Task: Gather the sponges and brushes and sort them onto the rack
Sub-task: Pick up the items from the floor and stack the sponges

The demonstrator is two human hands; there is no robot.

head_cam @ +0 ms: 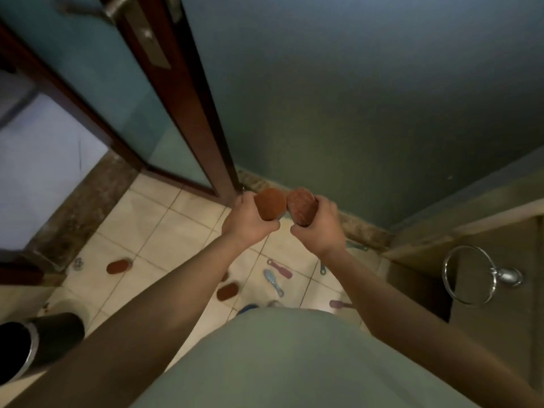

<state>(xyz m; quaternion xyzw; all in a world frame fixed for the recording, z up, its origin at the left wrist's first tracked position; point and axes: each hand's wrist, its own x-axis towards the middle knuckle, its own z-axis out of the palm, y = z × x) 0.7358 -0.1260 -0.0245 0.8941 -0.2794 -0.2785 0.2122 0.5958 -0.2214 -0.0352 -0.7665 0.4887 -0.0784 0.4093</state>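
Tiled floor (164, 225), brushes (273, 278) and sponges (119, 266) scattered. Left hand (250, 220) closed round a sponge (269, 203); right hand (319, 226) likewise, another sponge (300, 206).

My forearms are bare to the frame's edge, no sleeves showing. My left hand (250, 220) and right hand (319, 228) wear nothing. My top (294, 363) looks pale grey-green, perhaps plain.
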